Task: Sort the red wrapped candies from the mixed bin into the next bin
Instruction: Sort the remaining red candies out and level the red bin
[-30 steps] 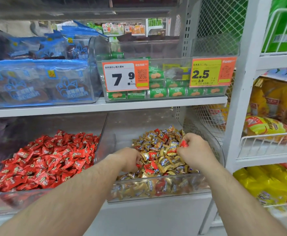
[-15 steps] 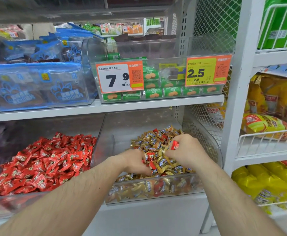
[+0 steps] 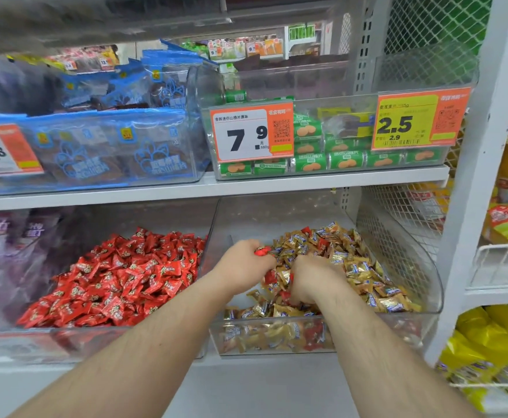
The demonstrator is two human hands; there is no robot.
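Head view looks down on both forearms reaching into the mixed bin (image 3: 409,267), a clear tub whose curved right wall rises beside a white mesh panel (image 3: 397,212). Left hand (image 3: 242,267) has its fingers curled round a red wrapped candy (image 3: 261,251), of which only one end pokes out past the knuckles; how many pieces it holds cannot be told. Right hand (image 3: 313,280) is dug into the gold and red heap, fingers curled down among the wrappers and mostly buried, so whether it grips anything cannot be told. Just left, sharing a clear wall, the next bin (image 3: 126,336) lies heaped with red candies (image 3: 132,276); its front edge is blurred. Above both bins the white shelf (image 3: 216,188) leaves a gap between its underside and the heaps. Price tags (image 3: 252,134) hang on the tub above, the far left part smeared.
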